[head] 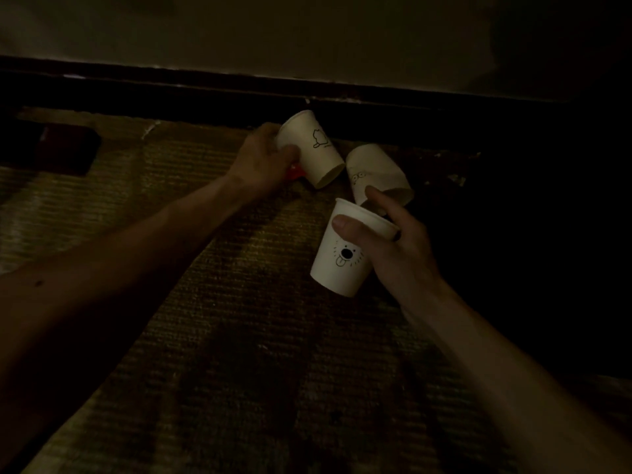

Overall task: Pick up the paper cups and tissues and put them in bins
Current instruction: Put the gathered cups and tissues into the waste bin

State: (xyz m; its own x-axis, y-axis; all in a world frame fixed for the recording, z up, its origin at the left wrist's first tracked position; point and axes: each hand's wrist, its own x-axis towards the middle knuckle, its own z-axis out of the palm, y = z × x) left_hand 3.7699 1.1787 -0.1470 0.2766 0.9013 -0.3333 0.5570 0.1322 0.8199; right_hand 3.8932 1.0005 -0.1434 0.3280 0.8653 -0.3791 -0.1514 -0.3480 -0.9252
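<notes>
Closest in, the right hand (400, 244) gripped the dog-face paper cup (343, 249) near its rim, thumb across the wall. At eleven o'clock from it, the left hand (261, 155) clasped a tilted outline-drawing cup (309, 145). A third cup (376, 171) lay on the carpet (239, 336) at twelve o'clock, by the right forefinger. Gathering seemed under way; the next move probably called for nesting cups to free fingers. No bin or tissue showed.

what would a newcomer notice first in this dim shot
Three white paper cups stand out against the dark carpet. The left hand grips the line-drawing cup at top centre, the right hand holds the dog-face cup lower right, and the third cup lies tipped between them. A small red thing shows under the left hand.
</notes>
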